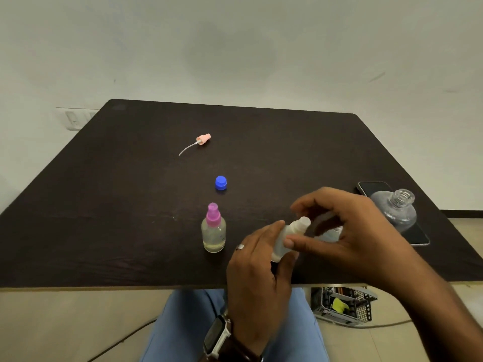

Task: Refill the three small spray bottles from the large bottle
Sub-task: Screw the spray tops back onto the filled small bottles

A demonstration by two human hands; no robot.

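My left hand (256, 273) grips a small white spray bottle (281, 237), tilted, just above the table's near edge. My right hand (352, 231) curls over it, thumb and fingers around its white top (303, 223); this area is blurred. Something clear (333, 232) shows under my right palm, and I cannot tell what it is. A small clear bottle with a pink spray cap (213, 231) stands upright to the left, holding pale liquid. The large clear bottle (397, 210) stands open at the right. Its blue cap (221, 182) lies mid-table. A pink spray head with its tube (201, 140) lies farther back.
A phone (418, 235) lies flat on the dark table (104, 205), under and behind the large bottle near the right edge. Below the table, a wire basket (345, 304) sits on the floor beside my knees. A wall stands behind the table.
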